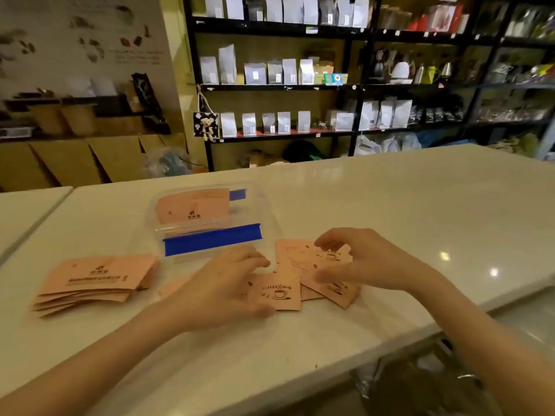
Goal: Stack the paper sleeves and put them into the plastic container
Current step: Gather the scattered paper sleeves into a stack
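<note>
Two bare forearms in view, no sleeves. Left hand point(228, 283) and right hand point(360, 262): no rings, watch or gloves seen.

**Loose sleeves under both hands on bench**

Left hand point(228, 280) and right hand point(360, 259) rest, fingers spread, on scattered pink sleeves point(300, 277). Sleeve stack point(96, 280) lies left. Clear container point(207, 217), holding sleeves, sits behind on the white bench point(390, 205).

Pale pink flat paper sleeves point(288, 291) carry dark coffee-cup prints; the clear plastic container point(207, 223) has blue strips; white glossy counter point(390, 205).
</note>
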